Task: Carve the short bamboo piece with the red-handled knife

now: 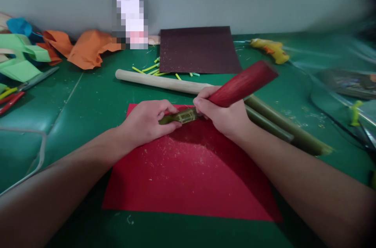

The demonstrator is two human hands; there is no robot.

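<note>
My left hand (148, 122) is closed round a short green bamboo piece (179, 117) with a pale carved patch, held over a red mat (188, 177) dusted with shavings. My right hand (223, 113) grips a tool by its thick dark red wooden handle (243, 83), which points up and to the right. The tool's working end meets the bamboo piece between the two hands and is hidden by my fingers.
A pale wooden rod (152, 80) and green bamboo poles (282, 128) lie behind the mat on the green table (88, 95). A dark sandpaper sheet (199, 49), yellow-green offcuts (151, 69), orange paper (88, 48), scissors (17, 91) and a yellow glue gun (272, 49) lie around.
</note>
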